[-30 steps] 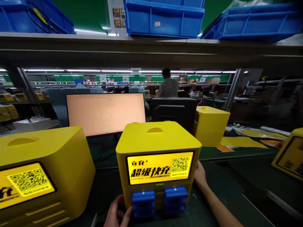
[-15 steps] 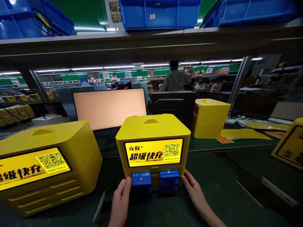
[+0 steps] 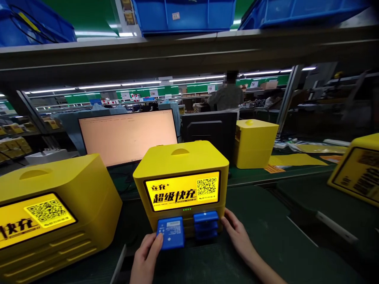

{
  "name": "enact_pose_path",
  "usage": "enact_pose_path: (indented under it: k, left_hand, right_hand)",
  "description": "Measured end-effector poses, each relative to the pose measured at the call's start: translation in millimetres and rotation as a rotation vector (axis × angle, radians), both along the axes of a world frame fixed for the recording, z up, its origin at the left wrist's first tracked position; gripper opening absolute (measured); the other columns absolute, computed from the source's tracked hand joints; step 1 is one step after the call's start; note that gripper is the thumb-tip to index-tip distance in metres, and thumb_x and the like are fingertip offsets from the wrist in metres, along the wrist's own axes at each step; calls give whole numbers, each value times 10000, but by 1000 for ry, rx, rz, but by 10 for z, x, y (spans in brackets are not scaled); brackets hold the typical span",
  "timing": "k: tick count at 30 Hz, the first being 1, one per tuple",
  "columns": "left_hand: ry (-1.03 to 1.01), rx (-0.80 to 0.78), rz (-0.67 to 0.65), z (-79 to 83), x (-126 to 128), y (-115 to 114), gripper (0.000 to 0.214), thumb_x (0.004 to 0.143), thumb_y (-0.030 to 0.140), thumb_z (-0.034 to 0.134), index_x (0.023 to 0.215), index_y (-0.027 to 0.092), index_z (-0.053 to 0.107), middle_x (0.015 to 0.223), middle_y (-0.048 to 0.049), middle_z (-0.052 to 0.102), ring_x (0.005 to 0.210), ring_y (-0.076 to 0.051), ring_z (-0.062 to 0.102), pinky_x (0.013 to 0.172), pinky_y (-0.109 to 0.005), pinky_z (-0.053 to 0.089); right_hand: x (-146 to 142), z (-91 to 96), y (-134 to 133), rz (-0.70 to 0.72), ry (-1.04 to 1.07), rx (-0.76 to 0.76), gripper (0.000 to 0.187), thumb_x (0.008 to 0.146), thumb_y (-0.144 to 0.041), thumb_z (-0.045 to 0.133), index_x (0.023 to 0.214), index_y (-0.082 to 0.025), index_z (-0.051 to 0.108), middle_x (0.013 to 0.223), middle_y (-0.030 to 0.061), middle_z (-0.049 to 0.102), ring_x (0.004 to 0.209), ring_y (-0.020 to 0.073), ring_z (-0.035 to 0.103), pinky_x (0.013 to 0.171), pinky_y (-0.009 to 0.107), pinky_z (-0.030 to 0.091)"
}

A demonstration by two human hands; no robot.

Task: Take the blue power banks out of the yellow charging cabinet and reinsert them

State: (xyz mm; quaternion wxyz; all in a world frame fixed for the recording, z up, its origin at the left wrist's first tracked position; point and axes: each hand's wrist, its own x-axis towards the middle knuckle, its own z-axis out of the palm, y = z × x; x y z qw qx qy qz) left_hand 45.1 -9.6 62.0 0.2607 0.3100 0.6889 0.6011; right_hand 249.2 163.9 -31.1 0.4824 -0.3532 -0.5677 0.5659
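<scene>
The yellow power bank charging station [image 3: 180, 159] stands in front of me with its QR-code screen lit and a row of green lights below. My left hand [image 3: 145, 256] grips a blue power bank [image 3: 170, 233] by its left edge, thumb on the labelled top face. This bank sticks out from the station's left side; whether its rear end is still inside a slot, I cannot tell. Several more blue power banks [image 3: 206, 225] sit stacked in the right slots. My right hand [image 3: 237, 232] rests against the station's lower right corner, fingers extended and partly hidden, holding no power bank.
Another lit yellow station [image 3: 97, 197] stands close on the left. A yellow housing [image 3: 257, 146] is behind to the right, and one more station [image 3: 358, 173] at the far right. A monitor [image 3: 130, 136] stands behind. Blue bins [image 3: 183, 17] line the overhead shelf. A person [image 3: 227, 96] stands farther back.
My left hand has drawn the left upper power bank outward and tilted it, so its labelled top shows. My right hand stays at the station's right side. The view has shifted slightly right.
</scene>
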Motion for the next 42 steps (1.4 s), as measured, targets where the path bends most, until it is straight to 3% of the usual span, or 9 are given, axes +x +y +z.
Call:
enact_pose_path:
  k: [3,7,15,22,30,34,37,39,42]
  left_hand:
    - [-53,-49,67,-54,-8,12,589,647,625,594,997,153,637,1034,-74,608,932,-255,532,857,-319,422]
    - [-182,-118,71,-147,-23,30,760,643,681,558,1139,105,566,1195,-131,546,882,-267,568,762,-345,480]
    - [-174,-92,-17,-129,-10,34,733,652,719,531,1049,106,601,950,-85,621,725,-214,554,683,-306,480]
    - [-235,-100,-1,-130,-2,38,774,626,735,548,1099,123,580,1082,-95,590,833,-248,547,714,-330,471]
    - [-215,-91,-23,-96,6,39,722,640,725,536,1040,127,600,956,-69,608,765,-221,530,681,-310,459]
    - [-232,-104,-12,-72,15,28,657,632,717,562,918,129,625,837,-48,604,696,-192,523,700,-303,443]
    - [-254,-55,8,-48,47,36,615,602,701,616,805,120,618,711,-40,585,647,-179,509,586,-268,420]
    - [-309,-44,52,-34,89,56,669,572,730,621,826,111,605,644,-41,577,614,-181,512,527,-260,406]
    - [-416,-15,129,-48,159,94,755,615,797,501,953,124,556,630,-50,599,552,-186,527,492,-274,414]
  right_hand:
    - [-6,13,-4,-14,12,-2,539,724,-553,631,1135,-207,590,1206,90,590,1135,273,521,952,373,444]
    - [-8,45,-16,-3,22,3,510,742,-536,626,1133,-211,589,1202,81,594,1134,265,524,947,368,449]
    - [8,56,-25,-1,0,-2,511,753,-525,619,1154,-212,575,1217,82,580,1160,272,498,949,374,442]
    - [13,43,-27,-2,-22,-9,522,754,-540,611,1158,-212,568,1232,75,568,1168,262,491,948,352,439]
    - [13,87,-35,-2,-24,-7,529,745,-550,613,1152,-214,577,1221,76,577,1156,264,501,946,355,440]
    - [17,114,-40,5,-22,-16,548,727,-571,617,1143,-216,582,1206,82,587,1137,275,512,966,387,420]
    - [16,127,-43,6,-21,-11,540,730,-568,615,1142,-221,586,1203,82,591,1134,275,517,968,393,422]
    - [14,134,-44,6,-19,1,527,737,-560,615,1139,-220,588,1201,81,593,1132,270,520,958,385,432]
    - [12,143,-46,7,-15,9,523,737,-560,616,1130,-216,590,1194,80,599,1120,265,530,946,373,442]
